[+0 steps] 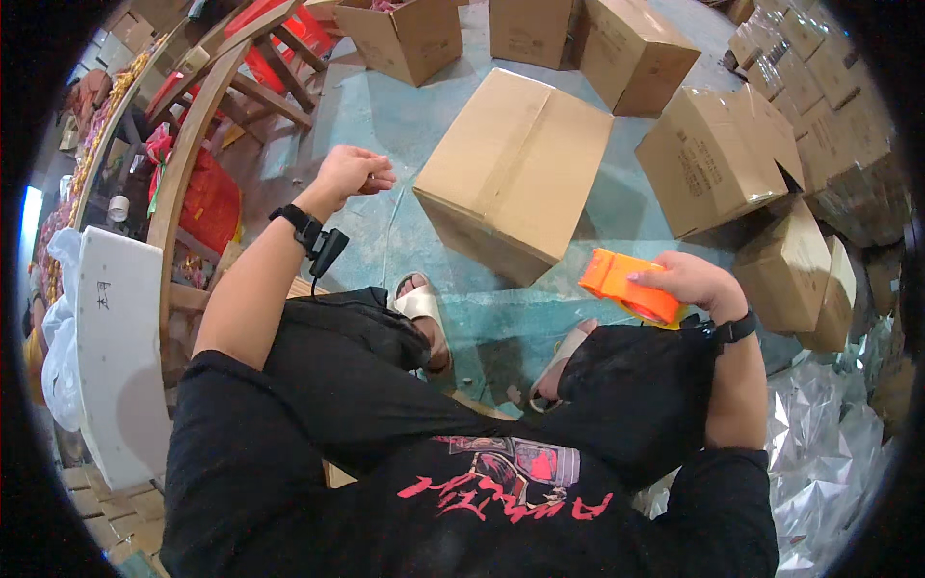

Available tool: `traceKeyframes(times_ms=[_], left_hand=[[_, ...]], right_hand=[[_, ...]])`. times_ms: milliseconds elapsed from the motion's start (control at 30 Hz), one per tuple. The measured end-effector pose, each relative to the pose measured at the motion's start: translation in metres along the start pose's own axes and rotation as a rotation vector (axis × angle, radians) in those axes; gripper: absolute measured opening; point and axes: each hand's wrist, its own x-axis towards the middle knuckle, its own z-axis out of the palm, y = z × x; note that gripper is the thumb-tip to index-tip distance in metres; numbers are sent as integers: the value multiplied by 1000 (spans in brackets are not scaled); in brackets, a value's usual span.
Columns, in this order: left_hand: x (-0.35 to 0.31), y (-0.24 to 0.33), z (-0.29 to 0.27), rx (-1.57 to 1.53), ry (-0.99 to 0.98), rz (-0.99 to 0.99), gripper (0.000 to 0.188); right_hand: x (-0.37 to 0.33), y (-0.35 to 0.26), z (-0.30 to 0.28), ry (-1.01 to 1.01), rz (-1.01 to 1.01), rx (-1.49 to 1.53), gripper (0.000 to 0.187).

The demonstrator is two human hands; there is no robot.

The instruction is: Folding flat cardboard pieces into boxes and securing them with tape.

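A closed cardboard box (482,149), taped along its top seam, stands on the floor in front of me. To its left, my left hand (355,175) hangs in the air, apart from the box. Its fingers are curled in together, and nothing shows in them. My right hand (689,281) grips an orange tape dispenser (609,276) just past the box's near right corner, above my right knee. Part of the dispenser's underside is yellow. My fingers and palm cover its far end.
Behind stand more cartons, an open one (405,43) among them. At right are an opened carton (708,159), tilted boxes (790,270), wrapped stacks (838,106) and silvery plastic film (819,443). A wooden frame (173,193) and white foam panel (120,356) are on my left.
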Motion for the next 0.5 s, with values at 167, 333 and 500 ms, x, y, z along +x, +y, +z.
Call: traceKeyframes(times_ms=[167, 333, 500], left_hand=[[24, -38, 27, -23, -1, -94, 25], [48, -59, 44, -39, -16, -359, 34], [84, -36, 28, 305, 227, -53, 63]], right_hand=[[35, 2, 11, 13, 46, -76, 61], [65, -21, 13, -25, 118, 260, 55], [114, -36, 29, -135, -119, -147, 39]])
